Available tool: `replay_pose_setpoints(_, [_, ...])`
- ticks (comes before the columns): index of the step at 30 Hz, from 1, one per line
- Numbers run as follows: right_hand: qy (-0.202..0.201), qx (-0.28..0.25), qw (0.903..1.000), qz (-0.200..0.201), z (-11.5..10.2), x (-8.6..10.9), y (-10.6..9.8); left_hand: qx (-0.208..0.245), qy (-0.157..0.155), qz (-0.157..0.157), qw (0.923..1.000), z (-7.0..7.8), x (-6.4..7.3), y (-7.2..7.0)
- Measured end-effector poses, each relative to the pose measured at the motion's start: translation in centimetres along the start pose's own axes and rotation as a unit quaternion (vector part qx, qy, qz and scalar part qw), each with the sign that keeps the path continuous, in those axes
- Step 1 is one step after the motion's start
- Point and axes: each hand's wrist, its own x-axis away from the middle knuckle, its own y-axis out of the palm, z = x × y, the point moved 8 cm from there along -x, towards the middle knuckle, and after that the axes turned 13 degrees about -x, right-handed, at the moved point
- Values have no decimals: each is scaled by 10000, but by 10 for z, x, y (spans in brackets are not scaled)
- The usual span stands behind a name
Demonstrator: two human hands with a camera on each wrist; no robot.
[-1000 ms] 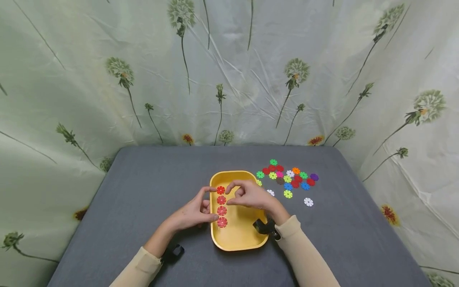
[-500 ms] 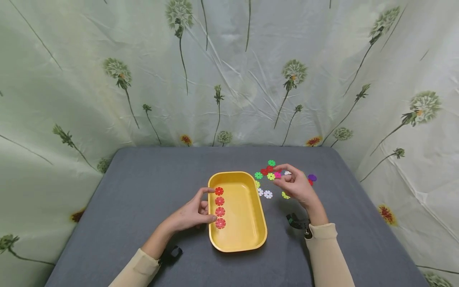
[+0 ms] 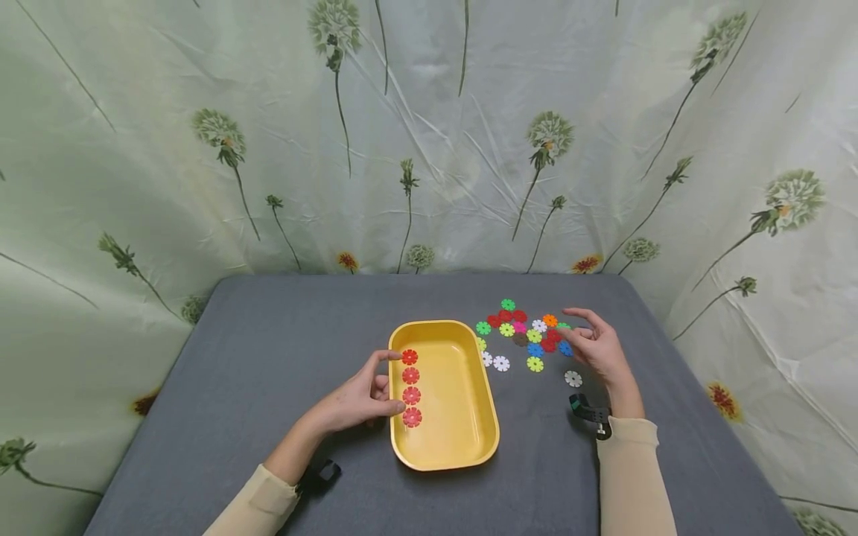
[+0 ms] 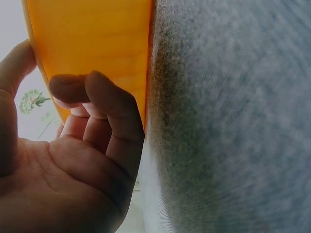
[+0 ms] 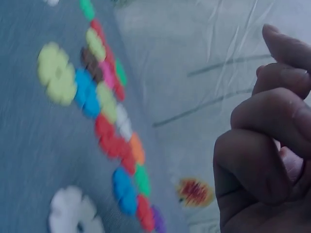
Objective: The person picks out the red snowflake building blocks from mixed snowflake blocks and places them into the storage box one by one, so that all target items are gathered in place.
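In the head view a yellow tray (image 3: 492, 417) has a column of several red snowflake discs (image 3: 411, 376) along its left inner side. My left hand (image 3: 358, 391) grips the tray's left edge, index finger and thumb over the rim; in the left wrist view the other fingers of the left hand (image 4: 92, 141) are curled against the outer wall. My right hand (image 3: 599, 353) hovers at the right end of the scattered discs, index finger and thumb apart with nothing between them. Other fingers of the right hand (image 5: 267, 141) are folded in.
Loose snowflake discs in several colours lie right of the tray, among them a yellow-green disc (image 3: 535, 364) and a blue disc (image 3: 535, 350). A white disc (image 3: 573, 379) lies apart, nearer me. The grey cloth-covered table (image 3: 288, 327) meets a flower-print curtain (image 3: 442, 134) behind.
My right hand has moved from over the tray, rightward across the scattered discs to their right end. The left hand has stayed on the tray's edge; the red column looks the same.
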Motion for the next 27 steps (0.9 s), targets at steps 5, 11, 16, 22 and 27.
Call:
replay_pose_setpoints(5, [670, 599, 9955, 288, 27, -1, -16, 103, 95, 208, 9997, -1, -2, -5])
replay_pose_setpoints(11, [1246, 955, 9875, 158, 53, -3, -21, 181, 236, 514, 9982, 1, -6, -13])
replay_pose_setpoints(16, [1452, 1156, 9826, 86, 61, -3, -20, 108, 120, 319, 9994, 2, -5, -10])
replay_pose_setpoints(22, [1517, 1294, 9799, -91, 63, -7, -15, 254, 39, 50, 9997, 0, -4, -6])
replay_pose_setpoints(27, [1555, 1605, 9744, -225, 62, -10, -13, 377, 50, -63, 9993, -1, -4, -3])
